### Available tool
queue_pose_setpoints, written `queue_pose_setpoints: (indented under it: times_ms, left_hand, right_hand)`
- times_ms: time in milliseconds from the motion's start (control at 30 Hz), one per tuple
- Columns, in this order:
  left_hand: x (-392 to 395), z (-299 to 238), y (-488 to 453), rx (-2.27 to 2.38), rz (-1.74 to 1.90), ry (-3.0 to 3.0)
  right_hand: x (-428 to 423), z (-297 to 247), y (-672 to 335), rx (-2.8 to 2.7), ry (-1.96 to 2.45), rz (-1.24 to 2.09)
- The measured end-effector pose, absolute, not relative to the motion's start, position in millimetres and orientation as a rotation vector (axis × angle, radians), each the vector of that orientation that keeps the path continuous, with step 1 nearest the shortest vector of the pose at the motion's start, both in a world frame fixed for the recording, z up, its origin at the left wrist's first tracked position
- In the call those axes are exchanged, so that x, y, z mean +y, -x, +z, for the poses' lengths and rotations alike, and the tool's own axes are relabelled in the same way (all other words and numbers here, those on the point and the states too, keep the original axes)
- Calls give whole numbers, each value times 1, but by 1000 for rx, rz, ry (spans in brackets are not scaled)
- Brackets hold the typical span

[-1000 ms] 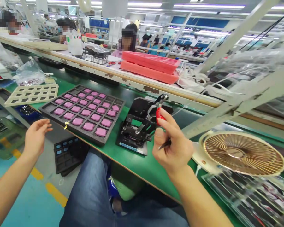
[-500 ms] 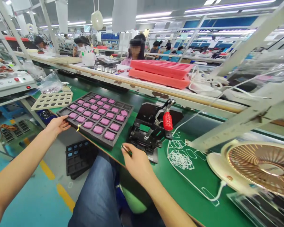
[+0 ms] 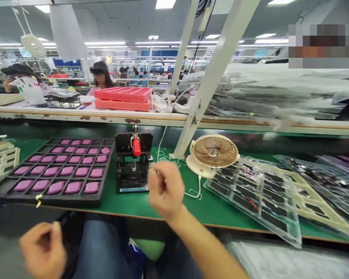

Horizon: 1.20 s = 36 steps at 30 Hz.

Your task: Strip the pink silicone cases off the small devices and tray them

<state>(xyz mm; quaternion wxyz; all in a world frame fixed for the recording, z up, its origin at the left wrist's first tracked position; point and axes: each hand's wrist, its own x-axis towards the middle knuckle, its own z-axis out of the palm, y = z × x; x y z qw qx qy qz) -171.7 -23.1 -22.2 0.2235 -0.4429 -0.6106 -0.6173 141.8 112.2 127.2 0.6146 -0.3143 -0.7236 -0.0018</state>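
My right hand (image 3: 167, 190) is closed over the green bench, just right of the black clamp fixture (image 3: 133, 182). A thin tool shows in part between its fingers, too blurred to name surely. The fixture's toggle clamp has a red handle (image 3: 136, 146). My left hand (image 3: 43, 250), smeared by motion, is loosely curled below the bench edge with nothing visible in it. Above it lies a black foam tray (image 3: 101, 176), and in most of its pockets sit purple rounded pieces (image 3: 75, 159). One piece at the tray's right side lies askew. A yellow tag (image 3: 38, 200) hangs at the front edge.
A beige fan (image 3: 215, 151) stands right of the fixture, its white cable on the bench. Clear plastic trays (image 3: 258, 205) with parts overlap at the right. Red foam trays (image 3: 122, 99) rest on the shelf behind a slanted white post (image 3: 206, 85). People sit beyond.
My view has turned to the right. My left hand has let go of the tray's edge and dropped below the bench. My right hand has moved to the fixture's right side.
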Motion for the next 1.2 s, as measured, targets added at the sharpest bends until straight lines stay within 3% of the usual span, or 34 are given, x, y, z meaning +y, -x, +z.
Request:
queue_pose_setpoints:
  times_ms: [67, 167, 367, 667, 767, 933, 1067, 1200]
  left_hand:
    - [-15, -26, 107, -1419, -1561, 1749]
    - [27, -12, 29, -1387, -1302, 2311]
    - [91, 0, -13, -1612, -1038, 2275]
    - [107, 17, 18, -1708, -825, 2274]
    - [127, 31, 27, -1758, -702, 2258]
    - [148, 40, 26, -1779, -565, 2301]
    - [144, 36, 14, -1780, -653, 2278]
    - [97, 35, 10, -1736, -814, 2233]
  right_hand:
    - [137, 155, -156, -1710, 604, -134]
    - [174, 173, -154, -2052, 524, -159]
    - [196, 167, -144, -2185, 469, -376]
    - [232, 261, -116, -1776, 794, -269]
    - [207, 235, -132, -1745, 879, -268]
    - [145, 132, -186, -1847, 1147, -117]
    - [123, 71, -219, -2113, 1602, 3]
    - [124, 29, -240, -2286, 1660, -109]
